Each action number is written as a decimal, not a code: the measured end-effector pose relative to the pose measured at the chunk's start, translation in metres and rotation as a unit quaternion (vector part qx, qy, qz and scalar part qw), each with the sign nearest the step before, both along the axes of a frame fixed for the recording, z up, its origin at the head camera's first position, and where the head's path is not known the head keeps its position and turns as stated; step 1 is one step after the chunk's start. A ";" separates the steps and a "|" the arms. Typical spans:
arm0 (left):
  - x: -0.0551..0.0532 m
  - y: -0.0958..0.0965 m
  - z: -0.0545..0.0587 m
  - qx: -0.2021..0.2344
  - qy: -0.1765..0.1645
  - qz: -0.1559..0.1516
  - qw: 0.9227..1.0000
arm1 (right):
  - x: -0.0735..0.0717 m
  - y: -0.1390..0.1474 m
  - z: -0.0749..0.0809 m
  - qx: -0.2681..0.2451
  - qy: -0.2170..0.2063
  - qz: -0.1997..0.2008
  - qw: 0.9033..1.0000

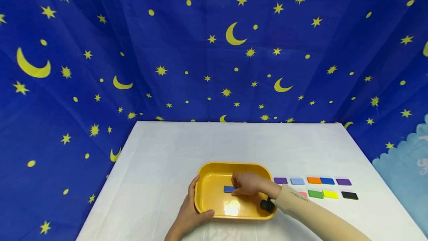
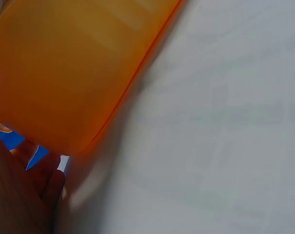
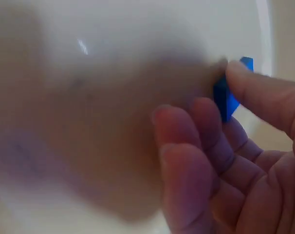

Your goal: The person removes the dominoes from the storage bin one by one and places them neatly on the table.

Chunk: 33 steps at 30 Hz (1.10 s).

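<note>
A yellow plastic tray (image 1: 214,181) with rounded corners stands on the white table. My left hand (image 1: 192,211) holds its left end, thumb at the front corner and fingers along the left wall. From the left wrist, the tray's outer wall (image 2: 84,73) looks orange, with the left hand (image 2: 30,180) at its corner. My right hand (image 1: 249,184) reaches inside the tray and pinches a small blue rectangular block (image 1: 229,189). In the right wrist view, the thumb and fingers of the right hand (image 3: 225,146) press on the blue block (image 3: 230,100) from both sides, partly hiding it.
Right of the tray lie flat blocks in two rows: purple (image 1: 280,180), light blue (image 1: 297,181), orange (image 1: 314,180), blue (image 1: 327,181), another purple (image 1: 343,182), then green (image 1: 315,194), yellow (image 1: 330,194), black (image 1: 349,195). A pink one (image 1: 303,194) is partly behind the right forearm.
</note>
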<state>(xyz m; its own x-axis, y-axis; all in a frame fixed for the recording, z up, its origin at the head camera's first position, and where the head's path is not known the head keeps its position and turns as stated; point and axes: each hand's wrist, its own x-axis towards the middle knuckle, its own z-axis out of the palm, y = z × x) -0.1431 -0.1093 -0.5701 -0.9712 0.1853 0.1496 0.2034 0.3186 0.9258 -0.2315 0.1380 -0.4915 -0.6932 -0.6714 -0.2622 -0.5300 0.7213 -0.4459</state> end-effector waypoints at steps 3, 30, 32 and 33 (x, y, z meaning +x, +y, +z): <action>0.000 -0.001 0.000 0.004 0.001 -0.001 1.000 | -0.001 -0.001 -0.001 0.002 0.001 0.001 1.000; 0.002 0.000 0.002 -0.001 0.006 0.000 1.000 | -0.012 0.008 -0.002 -0.106 -0.102 -0.034 0.988; 0.002 0.000 0.002 0.002 0.003 0.002 1.000 | -0.014 0.011 -0.001 -0.112 -0.086 -0.030 0.990; 0.002 0.000 0.003 0.003 0.002 0.003 1.000 | -0.015 0.012 0.000 -0.115 -0.083 -0.031 0.989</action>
<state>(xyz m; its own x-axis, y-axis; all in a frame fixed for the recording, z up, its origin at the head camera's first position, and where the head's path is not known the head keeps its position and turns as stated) -0.1411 -0.1092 -0.5675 -0.9719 0.1784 0.1536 0.2042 0.3144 0.9270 -0.2461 0.1496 -0.4920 -0.6954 -0.6837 -0.2212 -0.3928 0.6195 -0.6797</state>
